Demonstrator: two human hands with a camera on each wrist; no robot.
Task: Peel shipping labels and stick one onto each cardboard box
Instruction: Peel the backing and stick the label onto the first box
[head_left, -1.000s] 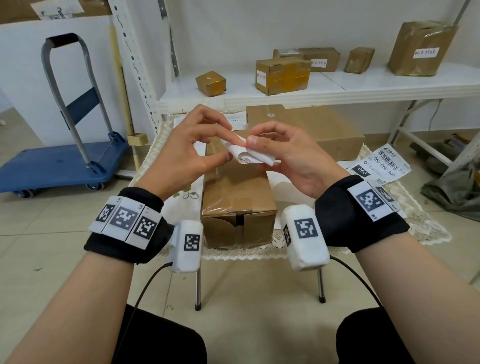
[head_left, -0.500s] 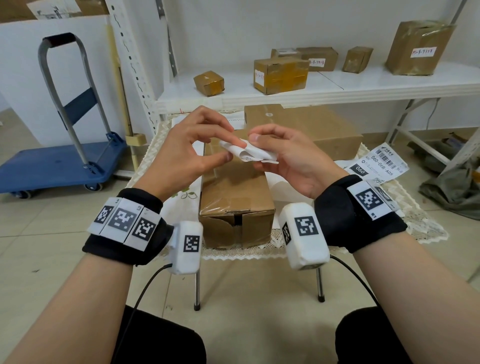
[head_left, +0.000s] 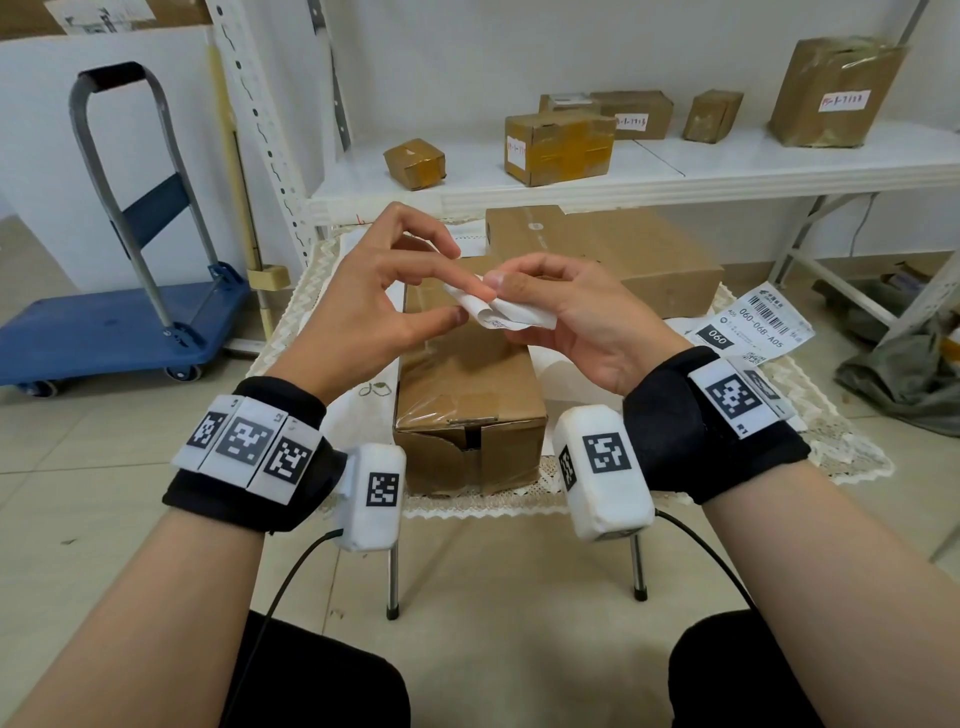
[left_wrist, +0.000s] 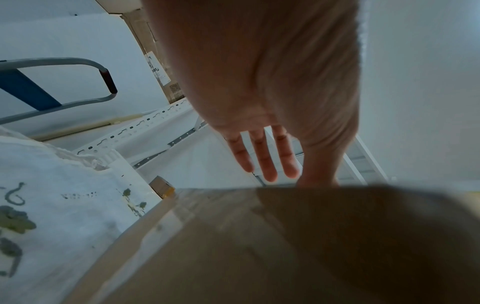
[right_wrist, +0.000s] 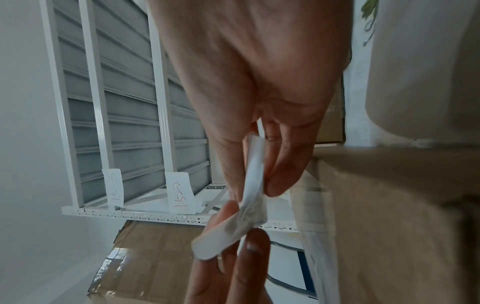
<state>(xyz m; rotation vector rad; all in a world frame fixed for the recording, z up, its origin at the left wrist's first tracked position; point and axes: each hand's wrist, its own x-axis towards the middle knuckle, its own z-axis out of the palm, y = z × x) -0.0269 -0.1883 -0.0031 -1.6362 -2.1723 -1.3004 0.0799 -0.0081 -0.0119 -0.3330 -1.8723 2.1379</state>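
Observation:
I hold a curled white shipping label (head_left: 511, 315) over the near end of a taped cardboard box (head_left: 467, 384) on the small table. My right hand (head_left: 511, 304) pinches the label between thumb and fingers. My left hand (head_left: 467, 304) pinches the label's left corner with index finger and thumb, its other fingers spread. In the right wrist view the label (right_wrist: 255, 181) bends between my right hand (right_wrist: 259, 185) and the left fingertips (right_wrist: 250, 244). The left wrist view shows the left fingers (left_wrist: 262, 158) above the box (left_wrist: 259, 246), with the label hidden. A bigger box (head_left: 649, 254) lies behind.
Loose printed labels (head_left: 753, 327) lie on the lace cloth (head_left: 831, 447) at the table's right. A white shelf (head_left: 675, 171) behind carries several taped boxes. A blue platform trolley (head_left: 119, 332) stands on the floor to the left.
Both hands stay over the box with the label between them. The label has curled more and sunk slightly, and my left hand's free fingers have lifted and spread.

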